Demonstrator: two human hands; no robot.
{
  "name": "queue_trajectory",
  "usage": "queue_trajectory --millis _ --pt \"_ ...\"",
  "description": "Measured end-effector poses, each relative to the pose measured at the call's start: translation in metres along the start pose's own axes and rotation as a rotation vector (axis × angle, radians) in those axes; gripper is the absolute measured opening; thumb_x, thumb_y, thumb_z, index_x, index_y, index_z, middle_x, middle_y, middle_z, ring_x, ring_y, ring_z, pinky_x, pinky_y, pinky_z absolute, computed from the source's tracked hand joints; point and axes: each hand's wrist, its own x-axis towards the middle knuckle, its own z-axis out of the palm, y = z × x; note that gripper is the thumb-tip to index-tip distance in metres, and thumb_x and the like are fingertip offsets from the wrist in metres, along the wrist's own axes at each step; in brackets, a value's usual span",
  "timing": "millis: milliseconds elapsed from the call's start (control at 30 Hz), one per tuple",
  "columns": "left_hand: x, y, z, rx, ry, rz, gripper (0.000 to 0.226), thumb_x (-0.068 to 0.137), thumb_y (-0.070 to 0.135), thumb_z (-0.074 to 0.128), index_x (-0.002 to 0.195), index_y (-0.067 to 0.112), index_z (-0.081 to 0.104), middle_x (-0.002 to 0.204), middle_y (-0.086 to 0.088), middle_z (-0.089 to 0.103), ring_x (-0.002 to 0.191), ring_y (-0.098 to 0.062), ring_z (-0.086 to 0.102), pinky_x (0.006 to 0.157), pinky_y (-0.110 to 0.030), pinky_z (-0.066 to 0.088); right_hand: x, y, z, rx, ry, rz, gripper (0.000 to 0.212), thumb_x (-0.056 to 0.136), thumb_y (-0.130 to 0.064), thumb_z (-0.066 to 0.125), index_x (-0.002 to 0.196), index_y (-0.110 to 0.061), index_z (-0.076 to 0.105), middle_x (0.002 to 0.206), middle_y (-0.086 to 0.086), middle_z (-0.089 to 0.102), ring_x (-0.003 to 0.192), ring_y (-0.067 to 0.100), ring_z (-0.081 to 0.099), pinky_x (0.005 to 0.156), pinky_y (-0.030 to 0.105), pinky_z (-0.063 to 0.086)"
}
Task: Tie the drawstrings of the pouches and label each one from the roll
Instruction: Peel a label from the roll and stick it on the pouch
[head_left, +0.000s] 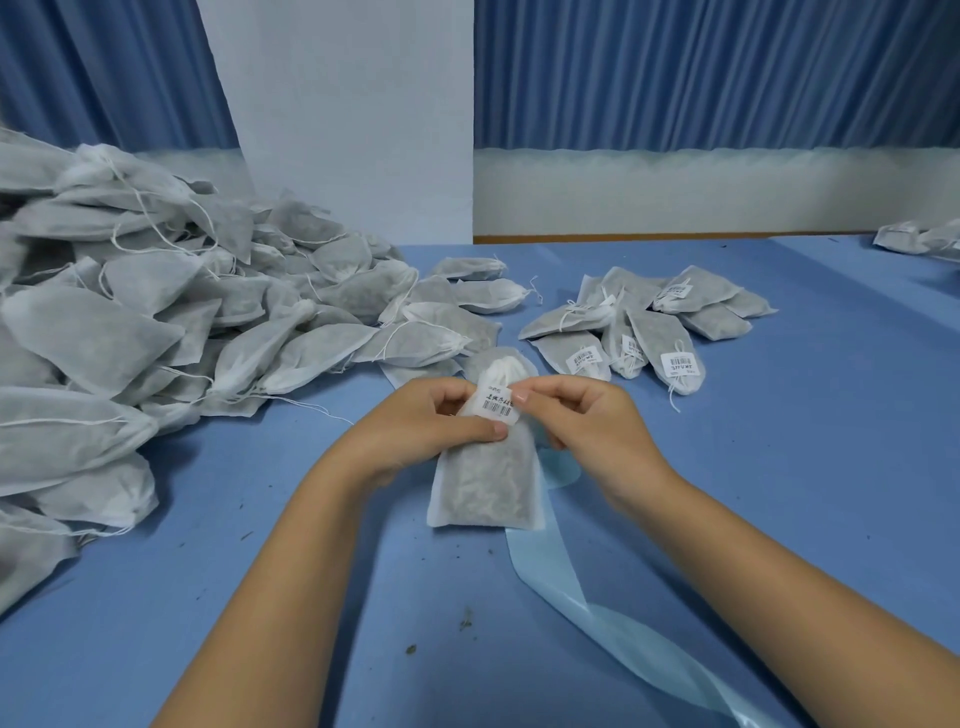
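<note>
A white fabric pouch (485, 486) filled with dark material is held up over the blue table (779, 467) at the centre. My left hand (426, 423) grips its neck from the left, thumb across the front. A white barcode label (500, 404) lies on the upper part of the pouch. My right hand (592, 415) pinches the label's right edge with thumb and fingertips. The pouch's top is gathered shut above the label. A pale blue backing strip (571, 587) from the label roll trails from under the pouch toward the lower right; the roll itself is hidden.
A large heap of unlabelled pouches (156, 322) with loose strings fills the left side. A smaller group of labelled pouches (644, 327) lies behind my hands to the right. More pouches (919, 236) sit at the far right edge. Dark crumbs dot the table.
</note>
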Motion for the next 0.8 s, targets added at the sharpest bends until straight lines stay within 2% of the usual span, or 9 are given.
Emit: queue_trajectory --millis 67,133,300,400,500,567,633,700,800 --pt "-0.001 0.001 0.002 0.003 -0.014 0.015 0.027 0.081 0.017 0.079 0.107 0.011 0.072 0.108 -0.015 0.072 0.089 -0.014 0.067 0.083 -0.029 0.049 0.001 0.004 0.000 -0.025 0.023 0.017 0.008 0.083 -0.018 0.074 0.082 -0.025 0.078 0.060 -0.009 0.058 0.061 0.007 0.054 0.066 0.019 0.050" --pt "-0.001 0.001 0.003 -0.006 -0.028 0.034 0.028 0.081 0.016 0.079 0.107 0.009 0.072 0.109 -0.016 0.072 0.090 -0.015 0.067 0.085 -0.030 0.049 0.002 0.009 -0.001 -0.085 0.056 -0.016 0.011 0.081 -0.019 0.077 0.081 -0.030 0.077 0.056 -0.009 0.047 0.061 0.011 0.046 0.067 0.024 0.046" --pt "0.000 0.003 0.006 -0.010 0.003 0.057 0.040 0.081 0.046 0.073 0.095 0.009 0.072 0.087 -0.010 0.067 0.082 -0.017 0.059 0.079 -0.033 0.043 0.001 0.011 0.001 -0.179 0.092 -0.122 0.021 0.079 -0.017 0.078 0.078 -0.039 0.074 0.053 -0.013 0.045 0.053 0.006 0.039 0.054 0.015 0.039" --pt "0.002 0.003 0.007 -0.030 0.068 0.063 0.034 0.094 0.041 0.062 0.091 0.008 0.071 0.083 -0.003 0.063 0.081 -0.017 0.056 0.078 -0.037 0.040 0.000 0.011 0.001 -0.199 0.111 -0.178 0.021 0.079 -0.017 0.079 0.091 -0.033 0.072 0.057 -0.012 0.047 0.054 0.006 0.039 0.056 0.013 0.039" --pt "0.002 0.003 0.006 -0.032 0.076 0.099 0.038 0.096 0.037 0.060 0.093 -0.001 0.065 0.084 -0.006 0.058 0.080 -0.018 0.051 0.078 -0.038 0.037 0.001 0.009 0.001 -0.207 0.168 -0.166 0.044 0.074 -0.021 0.082 0.110 -0.033 0.061 0.071 -0.009 0.056 0.059 0.005 0.045 0.064 0.010 0.042" --pt "0.001 0.003 0.005 -0.078 0.061 0.112 0.030 0.096 0.035 0.060 0.091 0.008 0.072 0.085 -0.002 0.065 0.080 -0.015 0.057 0.077 -0.034 0.042 0.003 0.006 -0.001 -0.178 0.167 -0.112 0.034 0.074 -0.026 0.082 0.104 -0.028 0.064 0.073 -0.011 0.057 0.061 0.003 0.047 0.064 0.010 0.042" --pt "0.001 0.004 0.006 -0.151 0.041 0.121 0.022 0.095 0.033 0.061 0.090 0.019 0.077 0.088 0.002 0.072 0.079 -0.010 0.063 0.074 -0.023 0.048 0.005 0.003 -0.004 -0.094 0.076 -0.023 0.010 0.080 -0.030 0.077 0.083 -0.024 0.070 0.069 -0.012 0.059 0.062 0.003 0.049 0.061 0.015 0.041" --pt "0.001 0.004 0.006 -0.195 0.016 0.137 0.020 0.094 0.033 0.062 0.089 0.022 0.078 0.089 0.002 0.074 0.081 -0.009 0.066 0.072 -0.019 0.051 0.005 0.001 -0.005 -0.021 -0.036 0.068 0.017 0.084 -0.031 0.072 0.069 -0.022 0.071 0.067 -0.007 0.063 0.062 0.006 0.053 0.059 0.017 0.042" --pt "0.001 0.004 0.008 -0.249 -0.004 0.147 0.020 0.092 0.032 0.062 0.087 0.023 0.078 0.090 0.001 0.075 0.080 -0.009 0.067 0.071 -0.017 0.052 0.004 -0.002 -0.005 0.083 -0.144 0.139 0.022 0.088 -0.029 0.067 0.068 -0.021 0.071 0.073 -0.001 0.067 0.064 0.010 0.060 0.059 0.018 0.048"
